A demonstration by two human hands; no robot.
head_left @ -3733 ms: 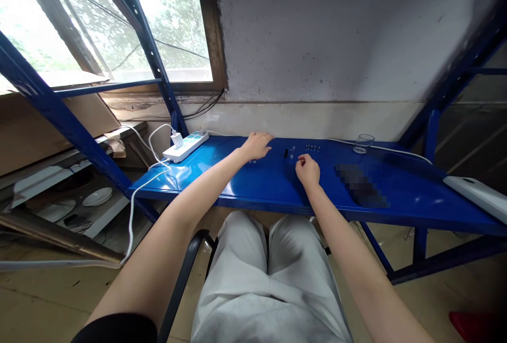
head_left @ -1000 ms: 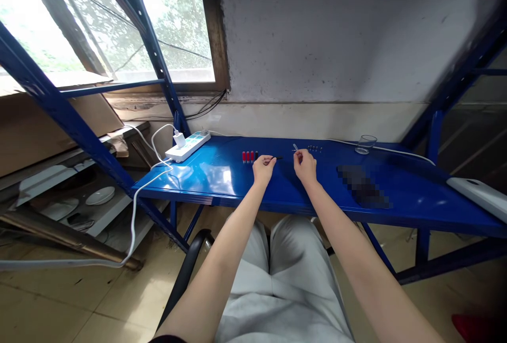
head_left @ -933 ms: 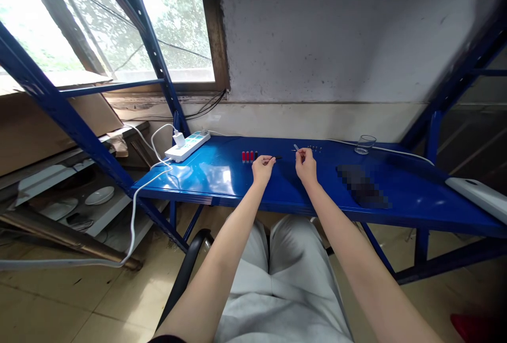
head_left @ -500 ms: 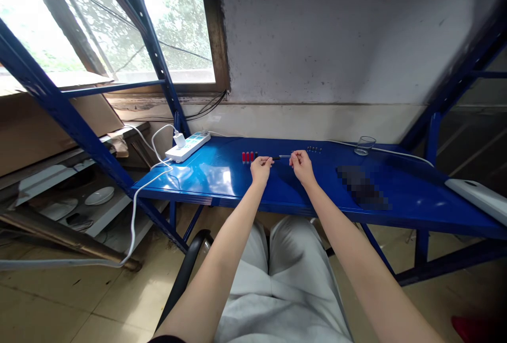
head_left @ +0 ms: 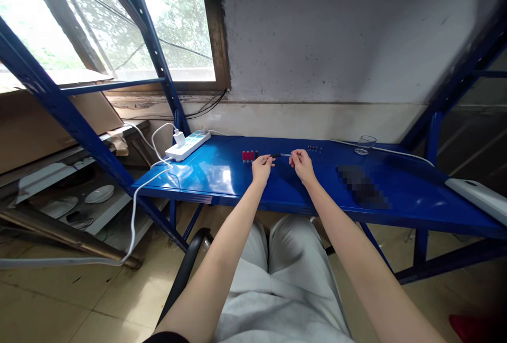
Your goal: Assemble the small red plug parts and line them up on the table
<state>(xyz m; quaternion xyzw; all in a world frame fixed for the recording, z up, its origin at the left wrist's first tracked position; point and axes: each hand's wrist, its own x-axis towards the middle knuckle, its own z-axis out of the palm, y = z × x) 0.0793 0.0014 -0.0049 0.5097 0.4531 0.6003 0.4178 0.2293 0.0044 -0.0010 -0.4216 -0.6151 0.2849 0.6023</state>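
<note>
Over the blue metal shelf (head_left: 222,177) my left hand (head_left: 262,166) pinches a small black cap (head_left: 276,155). My right hand (head_left: 301,162) pinches a thin silvery pin (head_left: 285,154) whose tip points left and meets the black cap between the two hands. Left of my left hand a short row of small red and black caps (head_left: 249,155) stands on the shelf. Behind my right hand lies a row of tiny dark pieces (head_left: 313,148).
A white power strip (head_left: 187,145) with a plugged charger and white cable lies at the shelf's back left. A small clear glass (head_left: 364,144) stands at the back right, a blurred dark patch (head_left: 362,187) right of my hands, a white object (head_left: 477,195) far right. Blue rack posts flank the shelf.
My left hand came back from the shelf's rear and took up a black cap. My right hand turned the pin from upright to level and brought it left to the cap.
</note>
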